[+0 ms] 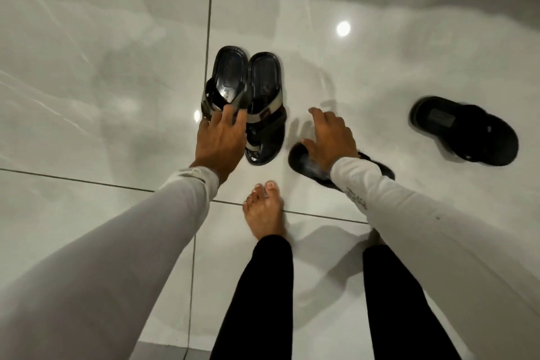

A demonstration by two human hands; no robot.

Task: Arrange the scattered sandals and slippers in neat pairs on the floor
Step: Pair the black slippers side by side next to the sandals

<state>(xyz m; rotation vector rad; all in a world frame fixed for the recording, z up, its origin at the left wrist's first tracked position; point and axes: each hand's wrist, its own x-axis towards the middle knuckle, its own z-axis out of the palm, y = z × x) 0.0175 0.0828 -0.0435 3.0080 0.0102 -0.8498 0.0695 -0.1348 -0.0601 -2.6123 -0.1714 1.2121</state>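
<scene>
Two black sandals with pale straps stand side by side on the glossy floor. My left hand [217, 137] grips the strap end of the left sandal [226, 79], which is tilted up against the right sandal [264, 108]. My right hand [328, 137] hovers with spread fingers just above a black slipper [306, 164], most of which is hidden under my wrist and sleeve. A second black slipper [464, 133] lies apart at the right, turned at an angle.
White marble-look floor tiles [102, 82] with dark grout lines stretch all around. My bare left foot [264, 213] stands just behind the sandals. A wall base runs along the top right.
</scene>
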